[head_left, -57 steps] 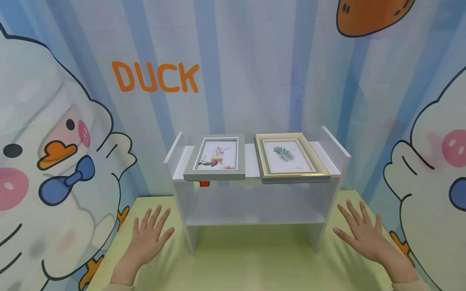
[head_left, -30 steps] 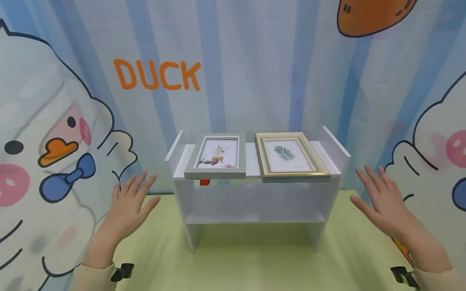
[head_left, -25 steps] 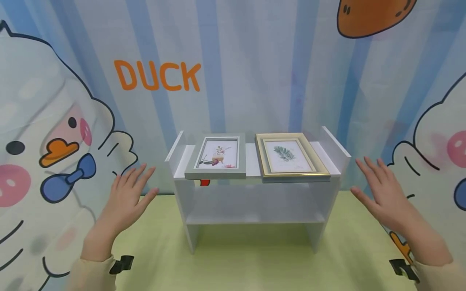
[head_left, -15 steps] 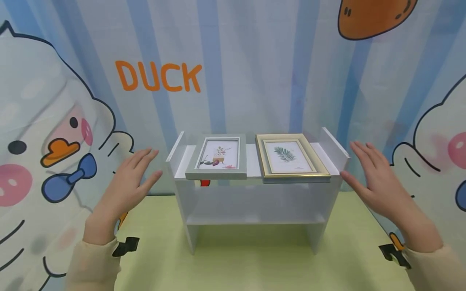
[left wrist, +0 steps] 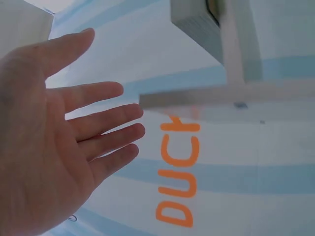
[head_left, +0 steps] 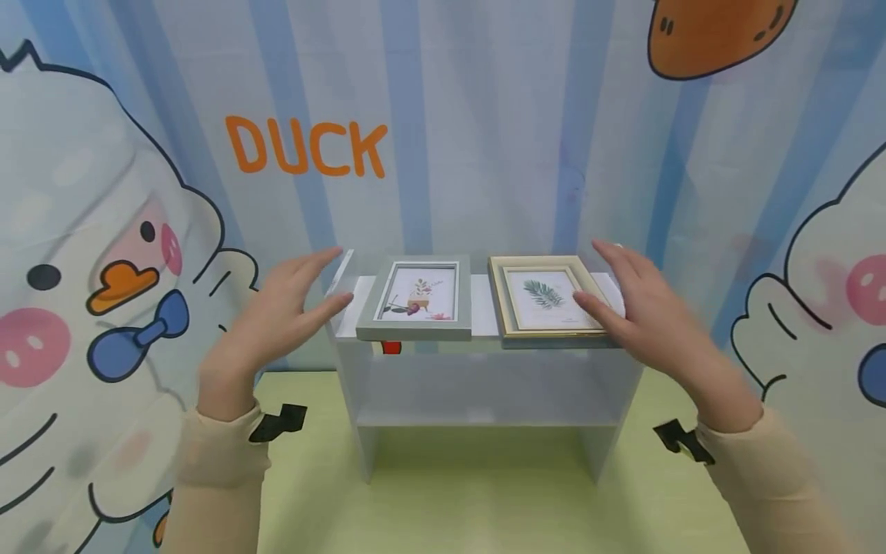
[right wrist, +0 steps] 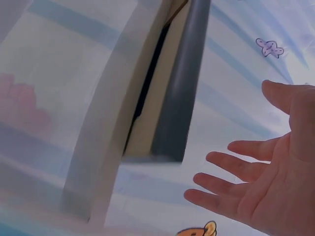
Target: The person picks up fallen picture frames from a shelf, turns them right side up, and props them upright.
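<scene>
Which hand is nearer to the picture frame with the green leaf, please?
The right hand: it is at the right side of the leaf frame, apart from it in the right wrist view. The left hand is by the shelf's left end, beyond the grey frame.

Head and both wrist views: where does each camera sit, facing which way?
Head: head-worn, facing forward and down at the shelf, gray frame and gold frame; left hand, right hand and sleeves show.
Left wrist: on that wrist, facing the shelf's edge and curtain; palm and fingers show.
Right wrist: on that wrist, facing shelf and, apparently, gold frame; palm and fingers show.
Head and left wrist share DUCK lettering.
</scene>
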### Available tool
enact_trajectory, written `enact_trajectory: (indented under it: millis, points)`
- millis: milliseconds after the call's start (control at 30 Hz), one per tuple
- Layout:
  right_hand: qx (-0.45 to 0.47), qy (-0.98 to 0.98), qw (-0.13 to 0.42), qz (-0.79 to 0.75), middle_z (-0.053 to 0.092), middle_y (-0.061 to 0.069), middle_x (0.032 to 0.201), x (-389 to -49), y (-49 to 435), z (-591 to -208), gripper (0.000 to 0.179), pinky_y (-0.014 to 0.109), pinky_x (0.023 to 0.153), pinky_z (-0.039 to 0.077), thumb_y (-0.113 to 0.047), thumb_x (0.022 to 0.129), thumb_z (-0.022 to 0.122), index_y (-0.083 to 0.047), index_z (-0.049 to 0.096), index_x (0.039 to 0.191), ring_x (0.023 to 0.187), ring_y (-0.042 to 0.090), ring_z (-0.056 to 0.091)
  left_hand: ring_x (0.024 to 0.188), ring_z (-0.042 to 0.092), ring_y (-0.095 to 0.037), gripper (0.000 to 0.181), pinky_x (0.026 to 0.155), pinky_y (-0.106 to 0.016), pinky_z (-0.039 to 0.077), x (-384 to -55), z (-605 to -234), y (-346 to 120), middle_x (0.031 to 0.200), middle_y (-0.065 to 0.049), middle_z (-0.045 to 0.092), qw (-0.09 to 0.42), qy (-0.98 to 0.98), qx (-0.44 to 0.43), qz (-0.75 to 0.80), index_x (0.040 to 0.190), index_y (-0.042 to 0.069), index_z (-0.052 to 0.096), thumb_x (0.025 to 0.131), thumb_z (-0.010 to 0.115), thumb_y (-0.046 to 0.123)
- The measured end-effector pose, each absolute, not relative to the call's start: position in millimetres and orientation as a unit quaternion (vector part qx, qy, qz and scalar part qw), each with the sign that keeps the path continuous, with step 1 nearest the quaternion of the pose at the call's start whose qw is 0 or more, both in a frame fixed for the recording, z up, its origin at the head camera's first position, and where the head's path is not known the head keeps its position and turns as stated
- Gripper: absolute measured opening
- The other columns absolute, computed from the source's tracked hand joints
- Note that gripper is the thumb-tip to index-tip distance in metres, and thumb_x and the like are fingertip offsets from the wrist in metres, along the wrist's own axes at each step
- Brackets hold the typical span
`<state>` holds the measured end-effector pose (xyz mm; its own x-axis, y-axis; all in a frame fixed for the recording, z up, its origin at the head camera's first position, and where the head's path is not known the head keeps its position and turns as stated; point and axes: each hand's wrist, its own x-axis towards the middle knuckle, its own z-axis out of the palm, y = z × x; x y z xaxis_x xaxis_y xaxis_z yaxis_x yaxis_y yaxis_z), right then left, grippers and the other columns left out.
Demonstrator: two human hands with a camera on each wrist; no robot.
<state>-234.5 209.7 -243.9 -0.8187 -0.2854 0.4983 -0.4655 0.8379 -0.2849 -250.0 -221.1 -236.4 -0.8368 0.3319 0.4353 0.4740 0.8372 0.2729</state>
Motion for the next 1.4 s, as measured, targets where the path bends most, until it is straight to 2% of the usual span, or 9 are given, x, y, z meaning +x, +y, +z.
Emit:
enact_trajectory:
  millis: [233,467,567,700,833,967,1067,1200,1400]
  points:
    - [0.218,-0.932,0.196,0.215,0.034,0.018,0.149,-247.0,179.7,-230.8,0.074,0.058,0.11,0.028,-0.05,0.093,0.051,-0.009,0.026,0.149,0.138,0.037,0.031,0.137,0.034,-0.032,0.066,0.111,-0.054,0.029,-255.0,-224.2,-197.5,0.149,-0.008,0.038,0.186,-0.934,-0.234,-0.197,0.148,0.015,0.033,0.093,0.054,0.046]
    - [0.222,-0.923,0.147,0.277,0.049,0.018,0.14,-263.1,147.7,-222.2,0.063,0.05,0.1,0.045,-0.04,0.094,0.055,-0.004,0.037,0.144,0.127,0.034,0.049,0.138,0.035,-0.03,0.064,0.112,-0.052,0.03,-263.9,-221.6,-173.7,0.148,-0.011,0.04,0.174,-0.936,-0.22,-0.212,0.147,0.013,0.035,0.094,0.052,0.045]
    - [0.21,-0.921,0.118,0.306,0.056,0.016,0.133,-270.8,134.0,-219.5,0.06,0.047,0.099,0.047,-0.037,0.093,0.058,-0.005,0.042,0.14,0.121,0.03,0.055,0.135,0.038,-0.029,0.063,0.111,-0.05,0.033,-271.1,-223.5,-163.9,0.146,-0.012,0.043,0.161,-0.938,-0.209,-0.227,0.145,0.01,0.038,0.094,0.051,0.045]
    - [0.2,-0.919,0.074,0.333,0.062,0.014,0.125,-282.8,119.0,-218.7,0.056,0.044,0.098,0.048,-0.035,0.092,0.06,-0.004,0.048,0.136,0.116,0.028,0.059,0.128,0.046,-0.031,0.059,0.107,-0.048,0.038,-278.9,-226.8,-153.8,0.14,-0.014,0.049,0.137,-0.942,-0.179,-0.248,0.141,0.005,0.042,0.095,0.051,0.042]
    - [0.191,-0.92,0.019,0.342,0.062,0.016,0.125,-294.1,107.1,-220.4,0.055,0.043,0.095,0.05,-0.034,0.091,0.062,-0.002,0.05,0.134,0.116,0.028,0.059,0.122,0.051,-0.032,0.057,0.102,-0.048,0.043,-283.0,-230.6,-148.2,0.136,-0.017,0.052,0.109,-0.949,-0.135,-0.265,0.137,0.002,0.046,0.095,0.051,0.04]
    - [0.181,-0.924,-0.03,0.335,0.061,0.017,0.126,-300.8,98.1,-221.3,0.059,0.041,0.092,0.052,-0.035,0.089,0.064,0.0,0.05,0.135,0.109,0.027,0.062,0.104,0.054,-0.03,0.05,0.089,-0.044,0.047,-284.5,-235.8,-145.2,0.122,-0.018,0.057,0.085,-0.953,-0.09,-0.278,0.127,0.0,0.051,0.095,0.051,0.039]
    - [0.174,-0.926,-0.046,0.331,0.063,0.016,0.122,-304.7,93.1,-221.3,0.06,0.039,0.089,0.052,-0.035,0.089,0.064,0.001,0.049,0.134,0.102,0.025,0.065,0.109,0.053,-0.031,0.053,0.093,-0.045,0.047,-285.6,-239.1,-143.8,0.127,-0.019,0.055,0.086,-0.953,-0.065,-0.284,0.13,-0.001,0.049,0.095,0.05,0.039]
    - [0.167,-0.932,-0.054,0.318,0.067,0.015,0.115,-309.2,88.2,-223.0,0.061,0.038,0.091,0.051,-0.035,0.088,0.065,0.002,0.05,0.133,0.099,0.022,0.065,0.127,0.047,-0.035,0.059,0.105,-0.049,0.041,-287.5,-242.4,-142.4,0.139,-0.021,0.048,0.096,-0.952,-0.038,-0.288,0.139,-0.003,0.042,0.095,0.05,0.036]
    - [0.16,-0.936,-0.057,0.309,0.069,0.013,0.111,-311.9,85.6,-226.6,0.06,0.039,0.093,0.051,-0.035,0.088,0.066,0.001,0.051,0.133,0.097,0.021,0.066,0.124,0.05,-0.034,0.057,0.103,-0.048,0.043,-292.3,-250.1,-140.2,0.139,-0.021,0.048,0.092,-0.951,-0.003,-0.295,0.139,-0.003,0.041,0.095,0.051,0.032]
